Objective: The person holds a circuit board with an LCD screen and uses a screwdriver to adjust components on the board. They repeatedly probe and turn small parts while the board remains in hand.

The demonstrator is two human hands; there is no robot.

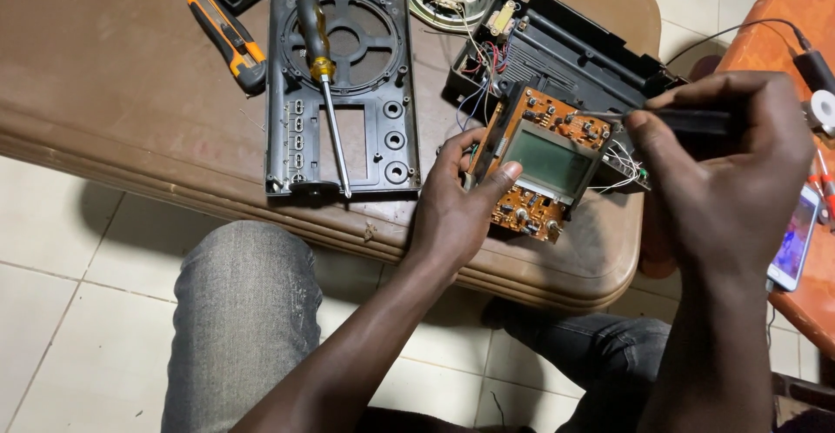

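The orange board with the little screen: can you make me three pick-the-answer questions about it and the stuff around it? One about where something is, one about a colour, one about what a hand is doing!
1. Where does the screwdriver with the yellow handle lie?
A. on the floor
B. on the grey plastic panel
C. on the phone

2. What colour is the circuit board?
A. orange
B. blue
C. white

3. What is the left hand doing?
A. resting flat on the table
B. holding the speaker
C. gripping the edge of the circuit board

Answers: 1 B, the screwdriver lies across the grey panel on the brown table. 2 A, the board around the grey screen is orange. 3 C, thumb and fingers clasp the board's left edge, while the right hand holds a thin dark tool to its top.
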